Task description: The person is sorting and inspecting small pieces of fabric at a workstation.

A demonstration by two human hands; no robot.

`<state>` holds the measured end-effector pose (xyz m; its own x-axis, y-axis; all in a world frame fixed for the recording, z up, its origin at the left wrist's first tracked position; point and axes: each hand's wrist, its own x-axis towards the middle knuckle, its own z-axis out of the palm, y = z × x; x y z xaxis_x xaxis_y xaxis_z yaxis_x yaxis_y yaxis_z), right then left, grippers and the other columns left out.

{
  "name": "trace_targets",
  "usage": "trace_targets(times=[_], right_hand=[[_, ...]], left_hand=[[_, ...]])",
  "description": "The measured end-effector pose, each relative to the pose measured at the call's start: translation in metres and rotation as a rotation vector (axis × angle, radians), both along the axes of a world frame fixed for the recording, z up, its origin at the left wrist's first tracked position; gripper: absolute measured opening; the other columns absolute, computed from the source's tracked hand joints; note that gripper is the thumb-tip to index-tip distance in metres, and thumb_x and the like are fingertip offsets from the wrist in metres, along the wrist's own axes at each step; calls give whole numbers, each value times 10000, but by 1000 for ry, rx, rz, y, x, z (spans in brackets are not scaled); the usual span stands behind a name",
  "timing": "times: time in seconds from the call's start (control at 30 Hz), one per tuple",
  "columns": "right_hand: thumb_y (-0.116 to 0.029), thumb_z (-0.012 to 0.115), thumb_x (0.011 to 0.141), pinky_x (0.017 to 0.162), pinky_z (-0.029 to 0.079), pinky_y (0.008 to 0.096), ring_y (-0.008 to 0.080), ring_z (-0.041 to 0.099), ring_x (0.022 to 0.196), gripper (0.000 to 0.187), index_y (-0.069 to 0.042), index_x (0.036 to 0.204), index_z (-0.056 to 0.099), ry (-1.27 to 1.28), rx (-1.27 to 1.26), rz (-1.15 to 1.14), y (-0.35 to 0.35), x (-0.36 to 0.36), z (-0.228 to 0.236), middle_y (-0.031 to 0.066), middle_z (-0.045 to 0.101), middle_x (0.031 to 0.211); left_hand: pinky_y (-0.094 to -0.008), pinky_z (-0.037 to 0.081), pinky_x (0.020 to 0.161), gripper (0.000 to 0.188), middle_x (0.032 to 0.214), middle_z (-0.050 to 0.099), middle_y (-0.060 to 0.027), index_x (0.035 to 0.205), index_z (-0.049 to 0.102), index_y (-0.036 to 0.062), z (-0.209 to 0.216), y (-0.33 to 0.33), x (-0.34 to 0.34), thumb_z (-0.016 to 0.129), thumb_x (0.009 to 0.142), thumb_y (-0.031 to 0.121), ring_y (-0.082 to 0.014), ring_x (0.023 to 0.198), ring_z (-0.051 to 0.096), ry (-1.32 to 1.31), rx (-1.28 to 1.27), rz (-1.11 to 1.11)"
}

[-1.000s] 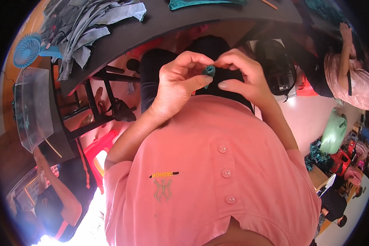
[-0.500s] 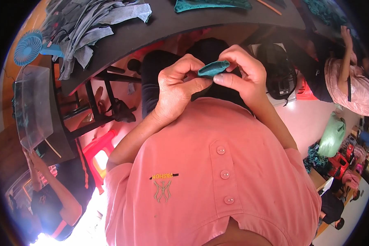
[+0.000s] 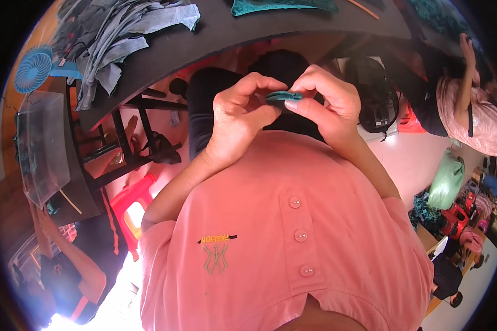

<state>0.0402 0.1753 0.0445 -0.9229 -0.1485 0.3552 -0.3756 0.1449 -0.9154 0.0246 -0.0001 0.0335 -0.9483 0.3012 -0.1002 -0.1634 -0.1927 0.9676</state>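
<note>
A small piece of dark teal cloth [image 3: 284,96], folded into a narrow strip, is held above my lap. My left hand [image 3: 240,113] pinches its left end between thumb and fingers. At the other end my right hand [image 3: 331,105] grips it, the thumb pressed along the near edge and the fingers curled behind. Part of the cloth is hidden by my fingers.
A dark table [image 3: 215,41] curves across the far side. On it lie a heap of grey-blue cloth strips [image 3: 143,25] and a teal cloth piece [image 3: 281,5]. A blue fan [image 3: 34,69] stands far left. Other people work at left and right; a red stool [image 3: 131,209] stands left.
The teal cloth has flattened from an open, pocket-like loop into a thin strip. My right fingers have shifted left along it, closer to my left hand.
</note>
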Motion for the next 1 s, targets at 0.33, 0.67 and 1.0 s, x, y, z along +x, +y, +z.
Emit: trace_targets(times=[0.33, 0.67, 1.0], right_hand=[[19, 678, 774, 554, 415, 219, 85, 554, 615, 80, 10, 789, 599, 9, -42, -17, -4, 3, 0, 36, 583, 708], [23, 687, 770, 570, 431, 216, 76, 569, 627, 89, 5, 805, 607, 7, -19, -22, -5, 0, -4, 25, 609, 732], [94, 664, 716, 487, 417, 269, 127, 576, 596, 148, -3, 809, 601, 126, 115, -189, -15, -3, -16, 51, 577, 707]], left_hand=[[-233, 398, 516, 108, 731, 619, -53, 734, 621, -23, -13, 6, -4, 562, 684, -98, -110, 585, 545, -134, 243, -35], [-231, 444, 551, 108, 756, 641, -53, 825, 635, -26, -22, -8, -2, 581, 737, -59, -137, 628, 605, -260, 218, -16], [-217, 407, 610, 56, 828, 585, -13, 844, 682, -20, -6, -14, 7, 647, 805, -39, -66, 669, 514, 47, 53, 17]])
